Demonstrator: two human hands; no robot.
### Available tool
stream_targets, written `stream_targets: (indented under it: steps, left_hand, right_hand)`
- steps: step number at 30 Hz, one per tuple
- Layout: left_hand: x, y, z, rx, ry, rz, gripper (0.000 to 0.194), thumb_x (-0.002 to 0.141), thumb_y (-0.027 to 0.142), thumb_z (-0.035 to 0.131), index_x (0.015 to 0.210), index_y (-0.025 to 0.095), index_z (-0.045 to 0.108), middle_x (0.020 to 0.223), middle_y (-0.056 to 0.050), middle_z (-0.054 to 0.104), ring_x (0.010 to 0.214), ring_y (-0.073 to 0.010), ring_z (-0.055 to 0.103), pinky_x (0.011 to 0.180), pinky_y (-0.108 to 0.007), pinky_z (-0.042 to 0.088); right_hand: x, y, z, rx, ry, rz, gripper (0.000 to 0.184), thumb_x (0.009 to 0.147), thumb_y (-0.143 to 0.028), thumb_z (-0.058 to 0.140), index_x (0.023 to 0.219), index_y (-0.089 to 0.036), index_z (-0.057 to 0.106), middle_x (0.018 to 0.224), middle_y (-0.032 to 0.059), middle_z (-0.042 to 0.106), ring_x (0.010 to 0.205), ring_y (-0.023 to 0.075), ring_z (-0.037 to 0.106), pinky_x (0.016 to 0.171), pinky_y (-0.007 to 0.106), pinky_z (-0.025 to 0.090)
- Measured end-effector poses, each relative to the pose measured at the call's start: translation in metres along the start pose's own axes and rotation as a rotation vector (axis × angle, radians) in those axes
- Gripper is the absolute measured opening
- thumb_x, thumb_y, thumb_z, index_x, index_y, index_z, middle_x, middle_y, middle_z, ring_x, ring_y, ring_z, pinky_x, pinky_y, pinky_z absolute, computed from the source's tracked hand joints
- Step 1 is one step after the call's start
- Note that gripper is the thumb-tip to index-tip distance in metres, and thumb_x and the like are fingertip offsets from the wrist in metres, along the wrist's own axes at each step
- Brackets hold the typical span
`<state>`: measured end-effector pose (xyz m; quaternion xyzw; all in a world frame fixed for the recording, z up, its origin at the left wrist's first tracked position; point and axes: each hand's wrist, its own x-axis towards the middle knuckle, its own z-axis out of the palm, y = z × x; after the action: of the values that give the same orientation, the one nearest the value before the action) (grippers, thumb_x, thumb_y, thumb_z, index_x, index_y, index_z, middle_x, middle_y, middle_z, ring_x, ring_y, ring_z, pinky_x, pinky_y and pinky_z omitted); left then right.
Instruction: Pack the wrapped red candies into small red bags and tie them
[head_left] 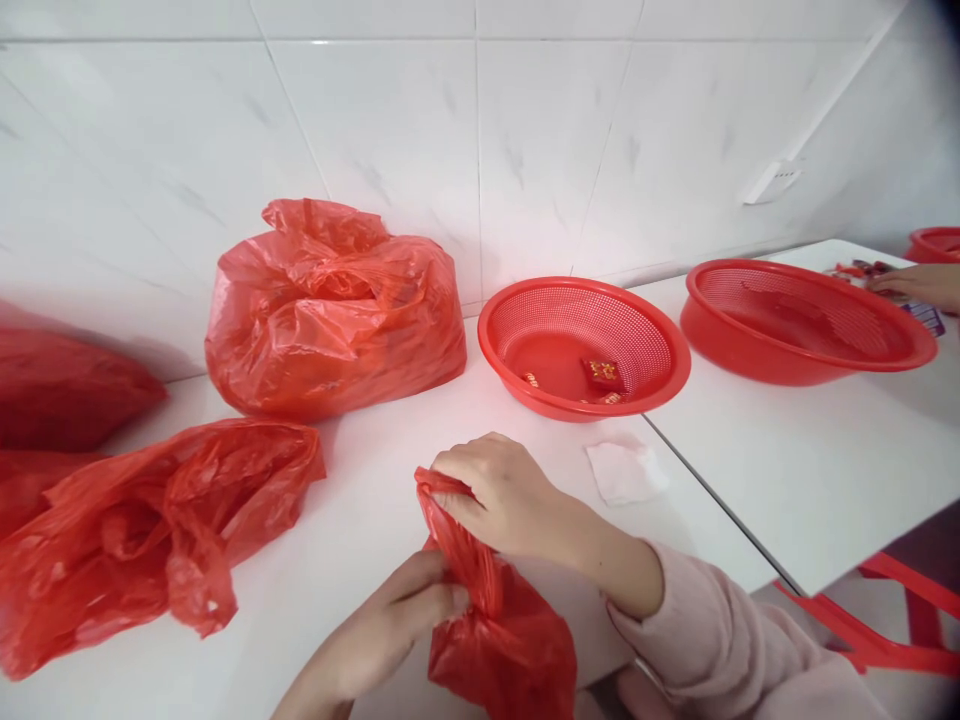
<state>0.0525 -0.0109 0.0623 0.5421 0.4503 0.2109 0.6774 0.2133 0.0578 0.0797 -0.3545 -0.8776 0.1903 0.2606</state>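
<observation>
A red plastic bag (517, 645) is at the front edge of the white table, its top gathered and twisted into a narrow neck. My right hand (502, 490) is closed around the upper end of that neck. Lower down, my left hand (401, 615) pinches the same neck between thumb and fingers, just above the bulging part. What the bag contains cannot be seen. A red plastic basket (517, 385) with perforated sides stands beyond my hands, a few small red packets (602, 372) lying in it.
A large full red bag (337, 330) rests against the tiled wall. More red bags (150, 530) lie at the left. A white tissue (626, 470) is beside the table seam. Farther right stands a second red basket (787, 365), with another person's hand (926, 287) behind it.
</observation>
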Motion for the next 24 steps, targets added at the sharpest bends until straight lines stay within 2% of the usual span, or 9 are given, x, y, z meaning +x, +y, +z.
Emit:
stream_targets:
  steps: [3, 5, 8, 11, 14, 16, 19, 22, 24]
  left_hand:
    - [0.004, 0.001, 0.011, 0.115, 0.008, 0.04, 0.023, 0.086, 0.036, 0.058, 0.101, 0.021, 0.066, 0.098, -0.005, 0.069, 0.09, -0.023, 0.061, 0.078, -0.032, 0.051]
    - [0.009, 0.0, 0.017, 0.164, 0.053, 0.072, 0.024, 0.088, 0.037, 0.056, 0.104, 0.021, 0.065, 0.104, -0.006, 0.068, 0.095, -0.0238, 0.061, 0.079, -0.033, 0.051]
    - [0.013, -0.002, 0.016, 0.125, 0.176, 0.056, 0.024, 0.089, 0.042, 0.053, 0.083, 0.02, 0.061, 0.086, -0.004, 0.065, 0.084, -0.0202, 0.059, 0.071, -0.03, 0.049]
    - [0.014, 0.001, 0.006, 0.027, 0.273, -0.03, 0.043, 0.089, 0.055, 0.049, 0.064, 0.021, 0.048, 0.057, 0.003, 0.046, 0.057, -0.0135, 0.044, 0.055, -0.027, 0.04]
    - [0.015, 0.007, -0.001, -0.001, 0.254, -0.027, 0.05, 0.091, 0.056, 0.047, 0.056, 0.021, 0.046, 0.05, 0.003, 0.043, 0.052, -0.0126, 0.041, 0.058, -0.028, 0.039]
    - [0.016, 0.012, -0.002, 0.006, 0.22, 0.019, 0.052, 0.093, 0.054, 0.044, 0.054, 0.02, 0.052, 0.054, 0.0, 0.052, 0.057, -0.0146, 0.05, 0.063, -0.028, 0.043]
    - [0.017, 0.013, -0.004, -0.005, 0.201, 0.064, 0.05, 0.095, 0.052, 0.042, 0.069, 0.019, 0.068, 0.069, -0.004, 0.067, 0.067, -0.0178, 0.06, 0.071, -0.03, 0.048]
    - [0.016, 0.007, -0.011, -0.022, 0.281, 0.101, 0.037, 0.095, 0.049, 0.047, 0.099, 0.023, 0.073, 0.09, -0.003, 0.073, 0.084, -0.0199, 0.065, 0.086, -0.032, 0.05]
    - [0.014, 0.002, -0.017, 0.007, 0.35, 0.156, 0.031, 0.094, 0.046, 0.051, 0.106, 0.025, 0.072, 0.1, -0.003, 0.072, 0.096, -0.0208, 0.064, 0.092, -0.033, 0.049]
  right_hand:
    - [-0.001, -0.008, -0.001, 0.056, -0.046, 0.01, 0.017, 0.088, -0.024, 0.056, 0.073, -0.018, 0.06, 0.07, -0.0008, 0.064, 0.062, 0.0114, 0.051, 0.069, 0.027, 0.035]
    - [-0.004, -0.012, -0.002, 0.121, -0.071, 0.009, 0.015, 0.087, -0.027, 0.06, 0.074, -0.019, 0.061, 0.069, -0.0017, 0.064, 0.062, 0.0109, 0.051, 0.068, 0.025, 0.036]
    - [-0.011, -0.009, -0.01, 0.262, -0.056, 0.055, 0.018, 0.085, -0.038, 0.066, 0.087, -0.02, 0.063, 0.079, -0.0012, 0.067, 0.068, 0.0113, 0.055, 0.068, 0.024, 0.039]
    - [-0.02, 0.003, -0.019, 0.418, -0.082, 0.134, 0.024, 0.089, -0.043, 0.061, 0.087, -0.019, 0.06, 0.076, -0.0019, 0.064, 0.067, 0.01, 0.054, 0.066, 0.023, 0.041]
    - [-0.027, 0.013, -0.023, 0.573, -0.06, 0.213, 0.021, 0.093, -0.038, 0.057, 0.083, -0.02, 0.052, 0.067, -0.0041, 0.059, 0.062, 0.0094, 0.053, 0.062, 0.022, 0.041]
    - [-0.031, 0.014, -0.024, 0.611, 0.079, 0.261, 0.021, 0.091, -0.037, 0.06, 0.083, -0.02, 0.05, 0.068, -0.0037, 0.057, 0.064, 0.0102, 0.054, 0.061, 0.022, 0.042]
    - [-0.04, 0.007, -0.024, 0.57, 0.249, 0.299, 0.021, 0.089, -0.035, 0.062, 0.08, -0.02, 0.05, 0.07, -0.0031, 0.055, 0.064, 0.0101, 0.052, 0.059, 0.021, 0.041]
    - [-0.055, -0.002, -0.019, 0.562, 0.208, 0.345, 0.02, 0.089, -0.035, 0.061, 0.08, -0.021, 0.05, 0.069, -0.0033, 0.054, 0.059, 0.0091, 0.047, 0.054, 0.021, 0.038]
    - [-0.067, -0.006, -0.012, 0.591, 0.133, 0.379, 0.021, 0.089, -0.034, 0.061, 0.078, -0.021, 0.049, 0.066, -0.0033, 0.054, 0.058, 0.0095, 0.046, 0.051, 0.021, 0.036]
